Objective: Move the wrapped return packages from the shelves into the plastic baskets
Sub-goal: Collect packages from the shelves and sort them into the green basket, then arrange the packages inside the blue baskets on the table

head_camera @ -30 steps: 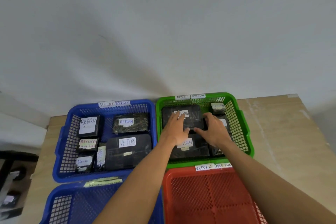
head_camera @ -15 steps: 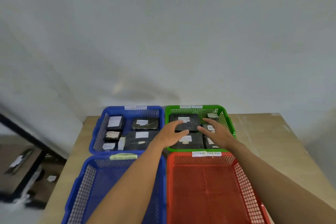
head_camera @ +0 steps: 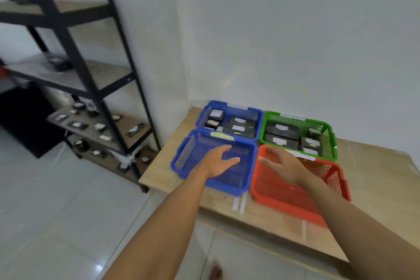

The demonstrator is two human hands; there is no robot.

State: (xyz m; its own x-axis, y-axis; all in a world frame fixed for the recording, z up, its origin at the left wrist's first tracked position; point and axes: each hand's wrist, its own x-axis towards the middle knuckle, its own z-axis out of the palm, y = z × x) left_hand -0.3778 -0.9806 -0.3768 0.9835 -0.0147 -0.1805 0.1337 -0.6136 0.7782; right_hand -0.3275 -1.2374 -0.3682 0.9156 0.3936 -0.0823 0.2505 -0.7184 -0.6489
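Over the low wooden table [head_camera: 375, 179], both hands empty: the left hand [head_camera: 219, 161] hangs above the near blue plastic mesh basket [head_camera: 186, 166], fingers relaxed and spread, gripping nothing; the right hand [head_camera: 284, 166] hangs above the red plastic mesh basket [head_camera: 336, 179], fingers loose, nothing held. Both near baskets look bare. The far blue basket [head_camera: 202, 118] and the green plastic basket [head_camera: 329, 141] each hold several dark wrapped packages with white labels. More small wrapped packages [head_camera: 100, 126] lie on the lower boards of the black metal shelving rack [head_camera: 109, 79], well apart from the table to the left. Risks, as judged: the labels are too blurred to read, so a package could land in the wrong basket; the small ones near the board edge could be knocked to the tiled floor [head_camera: 56, 200] in a hurried grab; carrying several at once invites a drop.
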